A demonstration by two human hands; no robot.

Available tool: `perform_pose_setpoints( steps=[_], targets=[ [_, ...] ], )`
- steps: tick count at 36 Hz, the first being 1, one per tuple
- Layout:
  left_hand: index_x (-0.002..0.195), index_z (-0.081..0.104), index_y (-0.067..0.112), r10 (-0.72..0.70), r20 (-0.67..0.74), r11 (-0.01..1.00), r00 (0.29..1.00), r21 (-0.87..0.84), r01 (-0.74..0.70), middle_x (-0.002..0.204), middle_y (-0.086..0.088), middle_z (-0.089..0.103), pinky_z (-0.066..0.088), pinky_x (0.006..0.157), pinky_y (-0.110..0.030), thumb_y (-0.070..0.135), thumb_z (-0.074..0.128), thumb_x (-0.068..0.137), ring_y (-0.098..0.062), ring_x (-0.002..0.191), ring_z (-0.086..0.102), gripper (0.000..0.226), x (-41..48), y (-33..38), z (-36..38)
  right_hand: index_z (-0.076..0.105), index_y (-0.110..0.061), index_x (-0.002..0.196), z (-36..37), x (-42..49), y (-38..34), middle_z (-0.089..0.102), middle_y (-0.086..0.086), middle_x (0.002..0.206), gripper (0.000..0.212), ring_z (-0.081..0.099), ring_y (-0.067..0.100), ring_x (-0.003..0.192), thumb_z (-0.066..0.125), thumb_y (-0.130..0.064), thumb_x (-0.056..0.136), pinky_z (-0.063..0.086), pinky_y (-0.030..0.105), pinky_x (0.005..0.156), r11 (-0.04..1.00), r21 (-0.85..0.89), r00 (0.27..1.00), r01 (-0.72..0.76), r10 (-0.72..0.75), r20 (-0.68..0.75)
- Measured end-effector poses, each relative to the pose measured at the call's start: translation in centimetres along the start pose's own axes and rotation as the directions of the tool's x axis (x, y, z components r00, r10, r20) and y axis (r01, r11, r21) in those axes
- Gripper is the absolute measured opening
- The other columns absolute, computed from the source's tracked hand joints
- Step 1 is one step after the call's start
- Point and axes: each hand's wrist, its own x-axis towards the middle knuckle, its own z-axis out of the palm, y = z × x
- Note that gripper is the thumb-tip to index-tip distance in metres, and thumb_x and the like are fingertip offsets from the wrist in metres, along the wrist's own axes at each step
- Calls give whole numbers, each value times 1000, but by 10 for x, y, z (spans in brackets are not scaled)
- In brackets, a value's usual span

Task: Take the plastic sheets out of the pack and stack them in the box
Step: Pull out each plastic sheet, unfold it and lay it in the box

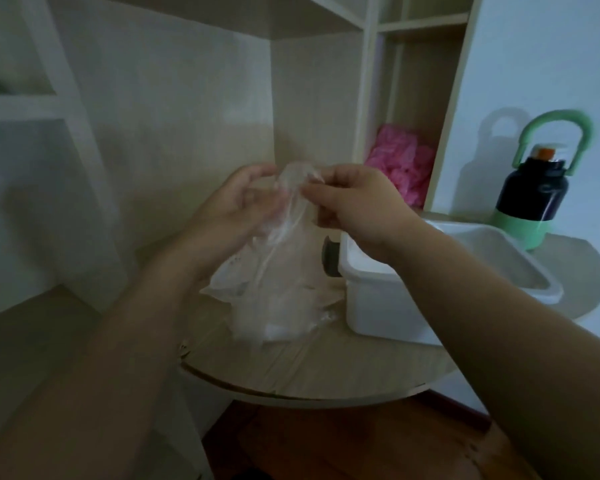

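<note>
Between the left hand (236, 202) and right hand (355, 206), a clear sheet (288, 220) is hanging, both hands pinching its top. Beneath them the crumpled pack (274, 306) is lying on the tabletop (326, 374). Under the right wrist, the box (374, 306) is showing no sheets where visible: stacking looks barely begun.

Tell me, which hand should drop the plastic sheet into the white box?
Probably the right hand: it pinches the plastic sheet and is close to the white box, while the left hand is farther away.
</note>
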Motion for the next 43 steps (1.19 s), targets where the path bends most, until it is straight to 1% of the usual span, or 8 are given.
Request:
perform_pose_setpoints(
  steps=[3, 9, 16, 21, 27, 34, 39, 43],
  targets=[
    [131, 44, 32, -57, 100, 998, 993, 28, 54, 103, 10, 66, 52, 72, -20, 34, 90, 55, -3, 87, 67, 89, 2, -7, 9, 60, -11, 76, -13, -2, -1, 52, 3, 59, 17, 49, 11, 52, 57, -3, 90, 54, 26, 58, 983, 159, 996, -91, 92, 2],
    [98, 67, 26, -3, -66, 1000, 998, -16, 2, 78, 6, 65, 45, 66, -19, 9, 63, 89, -6, 65, 55, 19, 19, 1, 33, 56, -8, 75, -43, -4, 2, 47, 1, 52, 17, 47, 9, 44, 54, 2, 88, 53, 25, 52, 970, 196, 984, -144, 162, -78],
    [77, 69, 21, 68, -88, 997, 994, 48, -64, 68, 8, 62, 41, 63, -20, 16, 55, 96, -5, 66, 51, 24, 44, 14, 45, 60, -11, 89, -74, -9, -4, 52, 2, 72, 11, 52, 13, 63, 63, -2, 82, 55, 29, 63, 974, 2, 974, -226, 226, -11],
    [82, 68, 16, 108, 179, 973, 978, 181, -140, 64, 12, 60, 39, 60, -19, 21, 58, 95, -2, 61, 49, 17, 55, 24, 60, 29, -27, 144, -93, -9, -10, 49, -8, 121, 88, 53, 13, 110, 79, -32, 71, 46, 28, 91, 941, -297, 982, -160, 181, 45],
    [92, 66, 26, 75, 260, 938, 963, 309, -156, 82, 8, 68, 45, 69, -19, 27, 70, 86, -1, 70, 58, 7, 72, 25, 80, 64, -8, 73, -104, -5, -9, 57, -2, 59, 16, 54, 9, 50, 66, -18, 86, 46, 22, 50, 818, -566, 995, -99, 91, -42],
    [130, 53, 17, 250, -224, 427, 942, 899, 100, 128, -14, 51, 36, 95, -43, 26, 59, 88, -36, 118, 45, 43, 80, 17, 79, 53, -6, 65, -142, -6, 18, 52, 7, 56, 24, 47, 12, 36, 51, -6, 90, 41, 17, 39, 802, -345, 860, -488, 376, -345],
    [117, 66, 19, 192, 302, 707, 934, 618, -345, 115, 1, 60, 40, 89, -25, 29, 61, 91, -18, 108, 56, 28, 71, 14, 114, 54, -2, 71, -159, -9, 34, 58, 12, 70, 27, 50, 24, 50, 43, -6, 96, 47, 28, 46, 589, -513, 781, -625, 472, -410],
    [104, 71, 25, -203, 575, 606, 793, 709, -359, 104, 13, 64, 45, 90, -28, 33, 58, 93, -11, 103, 59, 20, 69, -2, 137, 54, 1, 77, -166, -17, 37, 55, 11, 64, 27, 41, 18, 41, 40, -11, 97, 35, 20, 37, 489, -546, 726, -681, 553, -410]
  ],
)
